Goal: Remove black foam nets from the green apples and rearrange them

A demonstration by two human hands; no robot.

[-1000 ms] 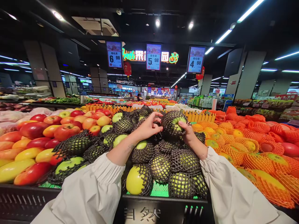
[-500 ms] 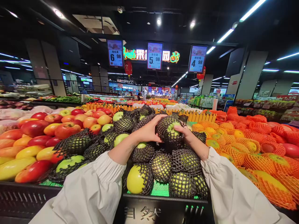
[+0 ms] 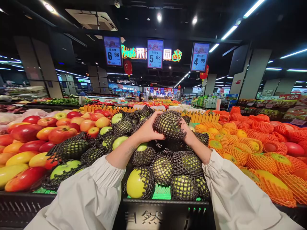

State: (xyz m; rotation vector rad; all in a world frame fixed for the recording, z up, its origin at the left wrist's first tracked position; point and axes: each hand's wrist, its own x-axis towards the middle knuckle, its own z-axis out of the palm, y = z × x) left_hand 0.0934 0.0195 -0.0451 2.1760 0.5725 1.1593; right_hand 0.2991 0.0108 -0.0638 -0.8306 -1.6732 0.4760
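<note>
A green apple in a black foam net (image 3: 169,125) is held between my two hands, just above a pile of similar fruit. My left hand (image 3: 150,127) curves round its left side, thumb below. On its right side, my right hand (image 3: 188,131) grips the net's edge, its fingers partly hidden behind the apple. The net covers nearly all of the side facing me. Below lie several netted green apples (image 3: 162,168), one of them (image 3: 137,183) half bare, in a black crate (image 3: 165,204) lined with green mesh.
Red and yellow fruit (image 3: 64,132) fills the left side. Oranges in orange nets (image 3: 257,159) and fruit in red nets (image 3: 271,127) lie to the right. A small yellow fence (image 3: 201,117) stands behind the apples. Price screens (image 3: 155,54) hang overhead.
The apple has turned in my hands; its bare green top, visible before under my right thumb, is now out of sight with netting facing me. The camera view has shifted slightly.
</note>
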